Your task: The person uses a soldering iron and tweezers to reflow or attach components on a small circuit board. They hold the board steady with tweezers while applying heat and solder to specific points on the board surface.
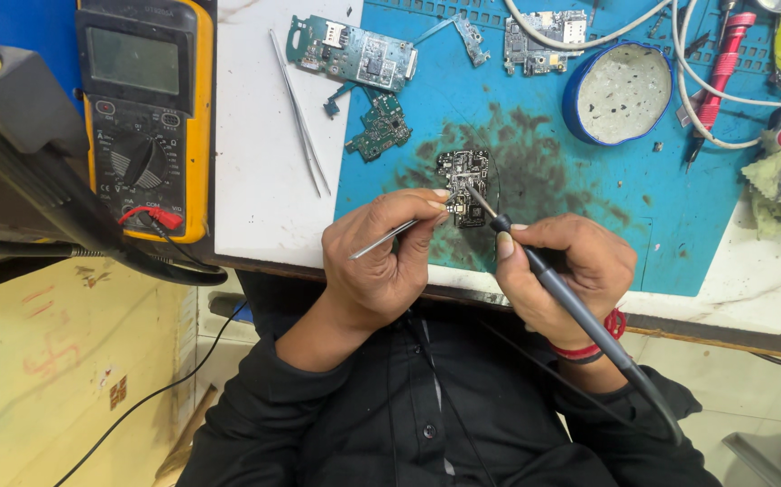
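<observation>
From above, a round blue tin (623, 93) sits on the blue mat (679, 207), with grey paste and dark specks inside. Near the mat's front edge lies a small dark circuit board (464, 187). The left hand (386, 261) pinches thin metal tweezers (389, 238) shut, tips at the board. The right hand (571, 271) is wrapped around a grey soldering iron (553, 281), its tip touching the board. A yellow meter (144, 113) lies at the left.
</observation>
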The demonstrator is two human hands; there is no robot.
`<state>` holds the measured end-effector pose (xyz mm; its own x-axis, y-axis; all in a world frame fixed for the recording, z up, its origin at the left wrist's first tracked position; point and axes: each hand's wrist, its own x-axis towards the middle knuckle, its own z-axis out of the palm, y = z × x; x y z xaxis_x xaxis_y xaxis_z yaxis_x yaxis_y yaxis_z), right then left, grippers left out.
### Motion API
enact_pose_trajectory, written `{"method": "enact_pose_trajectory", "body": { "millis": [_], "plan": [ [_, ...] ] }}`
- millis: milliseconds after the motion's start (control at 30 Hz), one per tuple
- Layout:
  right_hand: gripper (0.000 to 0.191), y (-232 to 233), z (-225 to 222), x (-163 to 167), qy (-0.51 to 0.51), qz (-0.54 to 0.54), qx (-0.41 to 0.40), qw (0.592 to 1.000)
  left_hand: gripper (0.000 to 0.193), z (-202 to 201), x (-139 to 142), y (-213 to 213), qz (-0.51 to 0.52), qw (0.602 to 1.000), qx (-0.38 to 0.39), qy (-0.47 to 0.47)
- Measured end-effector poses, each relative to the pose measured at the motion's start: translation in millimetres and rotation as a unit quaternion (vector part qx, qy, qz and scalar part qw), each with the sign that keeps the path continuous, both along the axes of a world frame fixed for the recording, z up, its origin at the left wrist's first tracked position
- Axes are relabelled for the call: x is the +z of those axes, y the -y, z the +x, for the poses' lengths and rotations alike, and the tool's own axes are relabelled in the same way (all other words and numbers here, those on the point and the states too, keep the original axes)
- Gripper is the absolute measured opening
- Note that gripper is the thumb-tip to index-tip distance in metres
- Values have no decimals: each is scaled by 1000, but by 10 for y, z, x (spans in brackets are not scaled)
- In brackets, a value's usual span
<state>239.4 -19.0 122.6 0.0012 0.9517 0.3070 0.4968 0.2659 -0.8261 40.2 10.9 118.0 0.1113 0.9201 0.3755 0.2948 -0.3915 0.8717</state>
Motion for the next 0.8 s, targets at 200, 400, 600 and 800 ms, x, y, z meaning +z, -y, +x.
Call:
{"method": "enact_pose_trajectory", "body": {
  "millis": [200, 400, 600, 800],
  "plan": [
    [15, -3, 43, 126, -5, -6, -7, 1000, 17, 18, 131, -9, -1, 1000, -1, -6],
    [15, -19, 20, 119, -23, -17, -10, 1000, 17, 19, 133, -39, -1, 1000, -2, -7],
    [14, 3, 13, 52, -20, -10, -10, 1000, 17, -2, 65, -24, 4, 1000, -2, -9],
    [14, 41, -12, 39, -23, -12, -9, 1000, 17, -29, 49, 17, 1, 1000, -3, -10]
  ]
}}
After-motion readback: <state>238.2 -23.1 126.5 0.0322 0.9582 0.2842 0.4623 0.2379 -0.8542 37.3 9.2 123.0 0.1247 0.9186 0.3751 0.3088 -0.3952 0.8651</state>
